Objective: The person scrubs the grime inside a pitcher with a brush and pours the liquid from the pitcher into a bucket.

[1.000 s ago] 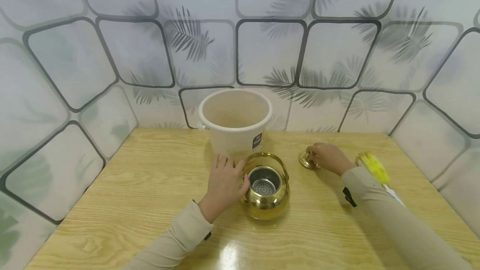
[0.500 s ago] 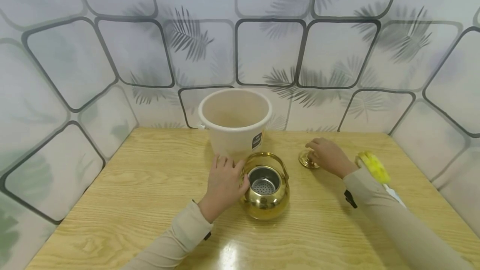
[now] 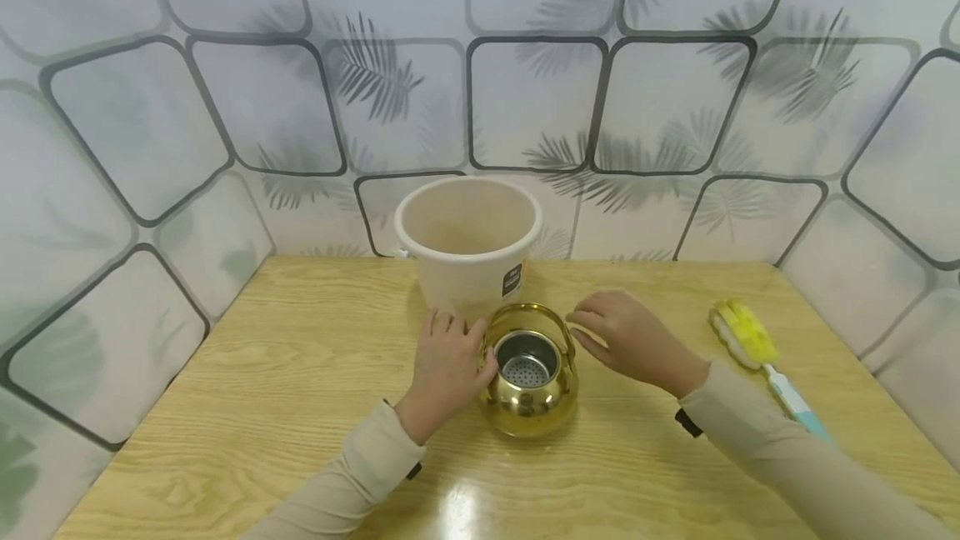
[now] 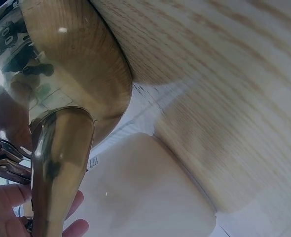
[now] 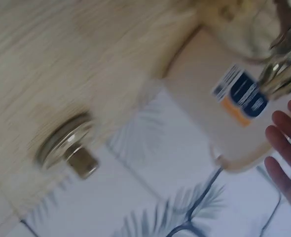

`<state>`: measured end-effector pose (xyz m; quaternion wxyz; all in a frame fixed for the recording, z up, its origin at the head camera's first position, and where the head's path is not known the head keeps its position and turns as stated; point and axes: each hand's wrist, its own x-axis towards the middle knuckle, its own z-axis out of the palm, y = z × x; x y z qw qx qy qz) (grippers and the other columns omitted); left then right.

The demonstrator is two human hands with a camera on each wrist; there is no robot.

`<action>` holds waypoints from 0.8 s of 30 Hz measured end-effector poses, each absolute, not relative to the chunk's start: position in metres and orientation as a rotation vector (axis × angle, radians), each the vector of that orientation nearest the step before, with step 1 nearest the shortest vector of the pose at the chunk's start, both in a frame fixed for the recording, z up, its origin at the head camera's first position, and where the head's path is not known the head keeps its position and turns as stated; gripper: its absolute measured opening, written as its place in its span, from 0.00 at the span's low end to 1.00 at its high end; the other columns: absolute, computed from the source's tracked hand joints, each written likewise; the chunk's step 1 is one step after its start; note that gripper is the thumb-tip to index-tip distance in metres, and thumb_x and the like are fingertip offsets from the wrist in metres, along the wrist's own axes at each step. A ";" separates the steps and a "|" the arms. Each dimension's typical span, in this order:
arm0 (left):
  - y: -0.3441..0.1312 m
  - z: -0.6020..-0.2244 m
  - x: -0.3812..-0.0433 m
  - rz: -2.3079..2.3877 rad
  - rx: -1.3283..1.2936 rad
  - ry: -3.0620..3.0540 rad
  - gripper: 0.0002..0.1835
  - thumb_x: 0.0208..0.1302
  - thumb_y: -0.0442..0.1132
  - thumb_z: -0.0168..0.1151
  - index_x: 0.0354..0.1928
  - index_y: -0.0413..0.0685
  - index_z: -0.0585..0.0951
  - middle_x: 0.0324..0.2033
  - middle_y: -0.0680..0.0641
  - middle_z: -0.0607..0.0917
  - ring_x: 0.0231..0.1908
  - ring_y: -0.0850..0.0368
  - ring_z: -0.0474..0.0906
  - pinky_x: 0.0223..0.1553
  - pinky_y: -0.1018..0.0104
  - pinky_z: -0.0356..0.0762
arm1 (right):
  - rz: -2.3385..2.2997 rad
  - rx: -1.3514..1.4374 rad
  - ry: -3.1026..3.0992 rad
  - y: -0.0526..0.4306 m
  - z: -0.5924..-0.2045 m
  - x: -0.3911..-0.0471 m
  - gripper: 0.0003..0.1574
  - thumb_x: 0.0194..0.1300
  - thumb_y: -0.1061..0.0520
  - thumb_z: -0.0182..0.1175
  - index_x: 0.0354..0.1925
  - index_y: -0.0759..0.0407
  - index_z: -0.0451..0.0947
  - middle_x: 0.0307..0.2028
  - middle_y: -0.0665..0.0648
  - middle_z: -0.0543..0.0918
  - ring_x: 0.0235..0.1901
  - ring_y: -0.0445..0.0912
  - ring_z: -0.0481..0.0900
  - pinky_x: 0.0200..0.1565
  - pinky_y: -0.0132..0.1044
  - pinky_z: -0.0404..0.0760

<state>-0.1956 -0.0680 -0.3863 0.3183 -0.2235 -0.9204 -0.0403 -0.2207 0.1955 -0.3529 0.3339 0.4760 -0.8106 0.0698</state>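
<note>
A shiny gold teapot (image 3: 528, 417) stands on the wooden table, its top uncovered and a perforated metal strainer (image 3: 527, 371) inside. Its hoop handle (image 3: 531, 307) is raised. My left hand (image 3: 448, 369) holds the teapot at its left side; in the left wrist view the fingers reach behind the spout (image 4: 61, 163). Beside the handle's right side is my right hand (image 3: 633, 342), fingers extended and nothing in them. The gold lid (image 5: 66, 144), knob up, lies on the table in the right wrist view; the right hand hides it in the head view.
Behind the teapot stands a cream bucket (image 3: 467, 277) with a dark label, close to the patterned wall (image 3: 540, 107). On the right lies a yellow sponge brush (image 3: 748, 336) with a white and blue handle. The wooden tabletop (image 3: 300, 357) ends at the walls.
My right hand has let go of the lid's knob and moved left to the teapot's handle. The left hand and teapot have stayed in place.
</note>
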 end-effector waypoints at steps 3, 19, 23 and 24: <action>-0.068 -0.386 -0.196 -0.105 -0.585 -2.422 0.15 0.53 0.50 0.59 0.40 0.50 0.79 0.29 0.46 0.83 0.40 0.46 0.79 0.57 0.45 0.69 | 0.206 1.360 -2.072 0.182 -0.351 -0.206 0.10 0.62 0.54 0.59 0.35 0.60 0.82 0.31 0.52 0.83 0.33 0.45 0.81 0.40 0.40 0.80; -0.068 -0.389 -0.197 -0.094 -0.578 -2.398 0.16 0.52 0.50 0.60 0.40 0.51 0.79 0.28 0.47 0.82 0.38 0.47 0.78 0.57 0.46 0.69 | 0.124 1.623 -2.045 0.158 -0.366 -0.191 0.09 0.60 0.51 0.61 0.35 0.56 0.81 0.30 0.48 0.82 0.32 0.40 0.78 0.40 0.33 0.79; -0.068 -0.389 -0.197 -0.098 -0.576 -2.402 0.16 0.52 0.50 0.60 0.41 0.51 0.79 0.28 0.47 0.82 0.38 0.47 0.78 0.57 0.46 0.68 | 0.127 1.622 -2.084 0.157 -0.368 -0.190 0.11 0.63 0.49 0.58 0.35 0.55 0.79 0.28 0.46 0.80 0.30 0.38 0.76 0.38 0.32 0.78; -0.068 -0.389 -0.197 -0.097 -0.576 -2.402 0.16 0.52 0.50 0.60 0.41 0.51 0.79 0.28 0.47 0.82 0.38 0.47 0.78 0.57 0.46 0.68 | 0.125 1.619 -2.095 0.157 -0.369 -0.190 0.11 0.63 0.49 0.58 0.35 0.54 0.79 0.28 0.45 0.80 0.29 0.38 0.75 0.38 0.32 0.77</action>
